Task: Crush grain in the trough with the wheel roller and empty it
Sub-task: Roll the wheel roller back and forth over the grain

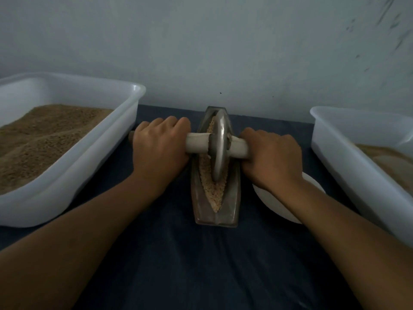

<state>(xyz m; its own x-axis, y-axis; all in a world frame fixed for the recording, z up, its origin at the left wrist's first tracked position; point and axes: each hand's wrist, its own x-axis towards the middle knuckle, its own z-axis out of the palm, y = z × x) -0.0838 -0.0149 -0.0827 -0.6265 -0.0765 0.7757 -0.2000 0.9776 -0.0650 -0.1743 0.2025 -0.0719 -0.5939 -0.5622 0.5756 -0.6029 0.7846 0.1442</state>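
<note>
In the head view, a metal trough (215, 198) lies at the centre of the frame on a dark blue cloth (201, 265), its long axis running away from the viewer toward the pale wall (201, 41). Pale grain (212, 193) fills its boat-shaped groove. A metal wheel (220, 148) stands upright in the groove, in the far half of the trough, its lower edge sunk in the grain. A light handle (197, 143) passes through the wheel's hub and sticks out to both sides.

The left hand (159, 148), left of centre, has its fingers curled over the left part of the handle and grips it. The right hand (271, 156), right of centre, grips the right part the same way. Both forearms reach in from the lower corners.

At left, a white tub (93, 166) holds brown meal (40, 139). At the right edge, a second white tub (348, 166) holds lighter meal (388, 157). A white dish (274, 204) lies just right of the trough, partly hidden under the right wrist.
</note>
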